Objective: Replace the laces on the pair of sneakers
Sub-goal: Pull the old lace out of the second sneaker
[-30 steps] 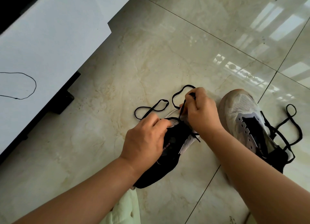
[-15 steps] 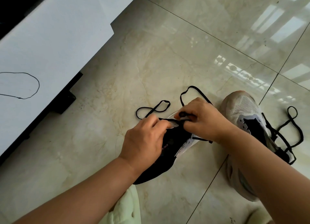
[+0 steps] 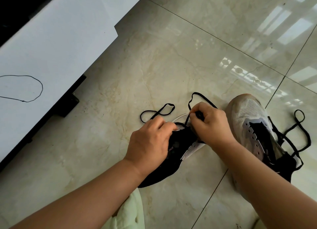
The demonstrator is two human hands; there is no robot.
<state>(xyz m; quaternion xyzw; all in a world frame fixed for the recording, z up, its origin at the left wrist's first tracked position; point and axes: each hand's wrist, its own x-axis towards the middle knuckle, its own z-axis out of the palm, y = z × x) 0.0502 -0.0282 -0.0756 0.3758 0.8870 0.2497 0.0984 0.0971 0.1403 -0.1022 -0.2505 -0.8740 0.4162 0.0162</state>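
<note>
- Glossy marble floor tiles (image 3: pixel 154 66) are carrying both sneakers.
- Left hand (image 3: pixel 151 141) is gripping the near sneaker (image 3: pixel 180 148).
- Right hand (image 3: pixel 211 124) is pinching its black lace (image 3: pixel 197 96).
- Second sneaker (image 3: pixel 253 126) is lying just right.

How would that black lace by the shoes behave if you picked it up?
Probably floppy: the black lace lies on the floor in loose, curling loops. Likely very light, being so thin. It bends sharply where the right hand pinches it, so it would likely dangle rather than hold shape.
</note>
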